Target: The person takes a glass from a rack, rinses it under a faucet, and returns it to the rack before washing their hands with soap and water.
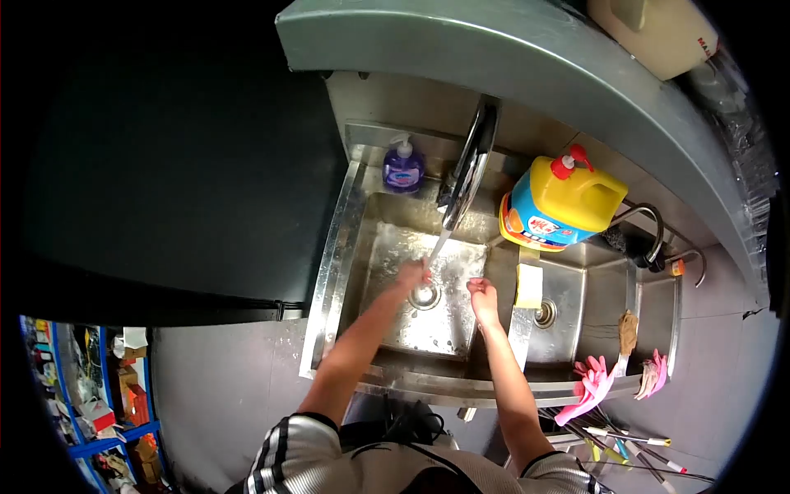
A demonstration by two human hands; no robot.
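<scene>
Water runs from the chrome faucet into the left basin of the steel sink. My left hand is at the stream, above the drain; water and smear hide how its fingers lie. To the right of the stream hovers my right hand, fingers curled in with nothing showing in them. Behind the basin stands a purple pump bottle of hand soap. A large yellow detergent jug with a red pump sits right of the faucet.
A yellow and white sponge lies on the divider beside the right basin. Pink rubber gloves and a brown cloth hang at the sink's right. A grey shelf overhangs the back; a dark cabinet stands left.
</scene>
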